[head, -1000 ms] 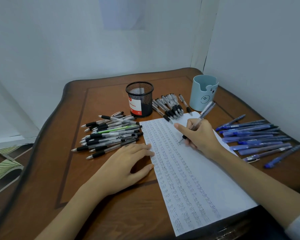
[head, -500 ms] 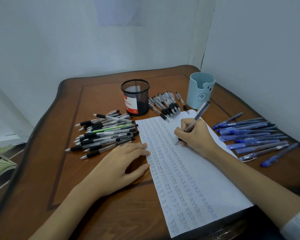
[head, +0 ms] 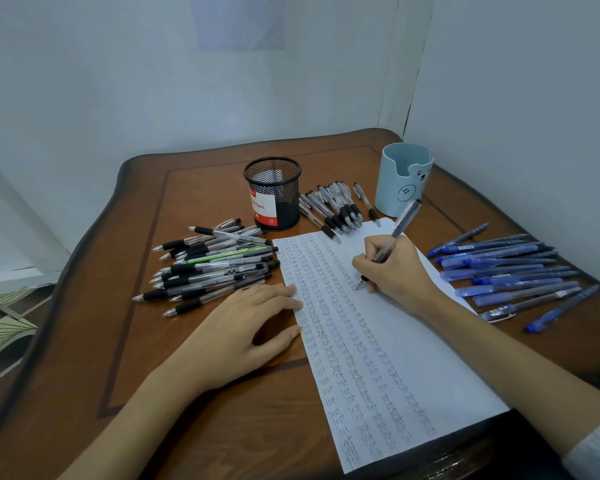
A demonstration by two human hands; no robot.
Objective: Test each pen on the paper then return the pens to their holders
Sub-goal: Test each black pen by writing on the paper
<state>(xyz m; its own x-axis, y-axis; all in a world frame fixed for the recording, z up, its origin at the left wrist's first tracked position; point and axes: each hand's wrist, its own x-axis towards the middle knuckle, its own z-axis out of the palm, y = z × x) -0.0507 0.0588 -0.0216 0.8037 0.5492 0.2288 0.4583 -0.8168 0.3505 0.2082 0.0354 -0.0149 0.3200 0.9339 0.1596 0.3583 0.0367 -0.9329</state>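
Observation:
A white sheet of paper (head: 409,355) covered in columns of the word "test" lies on the wooden table (head: 194,403). My right hand (head: 395,268) grips a clear pen (head: 400,223) with its tip touching the paper. My left hand (head: 246,317) rests flat, fingertips on the paper's left edge. A pile of black-grip pens (head: 208,268) lies to the left, a smaller group of black pens (head: 336,209) sits behind the paper, and blue pens (head: 506,268) lie to the right. A black mesh holder (head: 273,197) and a light blue bear holder (head: 404,178) stand at the back.
White walls close in behind and to the right of the table. The table's curved left edge drops to a patterned floor (head: 4,327). The paper's lower corner overhangs the table's front edge.
My right hand has shifted slightly down the paper with the pen, writing. The view has tilted a little; my left hand stays in place.

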